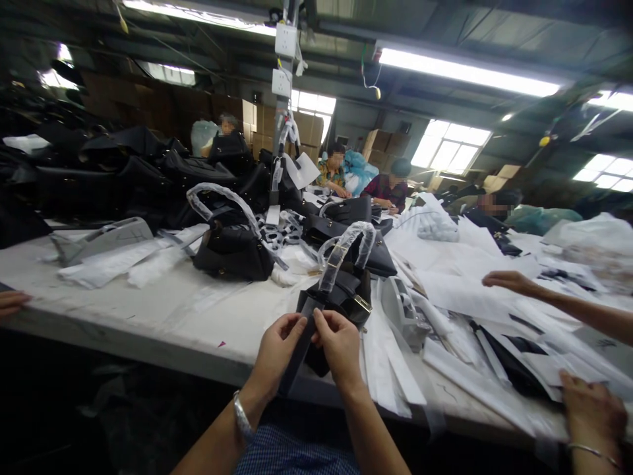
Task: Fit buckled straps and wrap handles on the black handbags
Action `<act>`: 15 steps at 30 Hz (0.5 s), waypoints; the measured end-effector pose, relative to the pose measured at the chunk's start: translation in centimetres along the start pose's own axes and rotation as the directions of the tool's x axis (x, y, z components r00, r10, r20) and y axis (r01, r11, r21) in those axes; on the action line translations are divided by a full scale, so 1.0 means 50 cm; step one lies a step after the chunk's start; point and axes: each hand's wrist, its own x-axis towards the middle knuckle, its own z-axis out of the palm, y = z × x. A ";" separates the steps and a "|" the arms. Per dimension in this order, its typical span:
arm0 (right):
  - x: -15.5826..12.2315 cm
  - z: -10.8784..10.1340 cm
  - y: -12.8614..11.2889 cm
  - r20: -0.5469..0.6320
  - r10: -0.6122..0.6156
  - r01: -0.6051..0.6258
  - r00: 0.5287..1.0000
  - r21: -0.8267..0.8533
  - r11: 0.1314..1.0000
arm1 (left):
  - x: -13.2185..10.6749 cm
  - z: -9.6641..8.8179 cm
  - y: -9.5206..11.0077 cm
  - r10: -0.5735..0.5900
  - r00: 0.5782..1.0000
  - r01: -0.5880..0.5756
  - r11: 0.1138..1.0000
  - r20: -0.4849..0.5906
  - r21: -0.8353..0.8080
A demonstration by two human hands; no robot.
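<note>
Both hands meet at the near edge of the table, in front of a black handbag with a gold clasp. The bag's upright handle is wrapped in clear plastic film. Below that wrapping runs a wide black strap, slanting down toward me. My left hand pinches the strap's left edge between thumb and forefinger. On its other edge, my right hand has thumb and fingers closed near the top. The fingertips are almost touching, and they hide part of the strap.
A second black handbag stands to the left, before a pile of black bags. White paper strips and a grey tape dispenser lie at right. A co-worker's hands work at the right; another person's hand rests far left.
</note>
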 end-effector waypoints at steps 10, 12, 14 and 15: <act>0.016 0.004 -0.009 0.038 0.052 -0.052 0.998 -0.017 0.999 | -0.019 -0.010 -0.028 0.484 0.869 -0.412 0.825 -0.107 0.386; 0.019 0.003 -0.013 0.046 0.091 -0.093 0.995 0.028 0.995 | -0.017 -0.023 -0.039 0.587 0.809 -0.523 0.707 0.017 0.476; 0.019 0.002 -0.016 0.058 0.144 -0.149 0.988 0.101 0.984 | -0.013 -0.038 -0.046 0.643 0.748 -0.612 0.574 0.164 0.545; 0.017 0.001 -0.017 0.070 0.171 -0.179 0.983 0.139 0.974 | -0.010 -0.046 -0.046 0.662 0.710 -0.654 0.496 0.239 0.571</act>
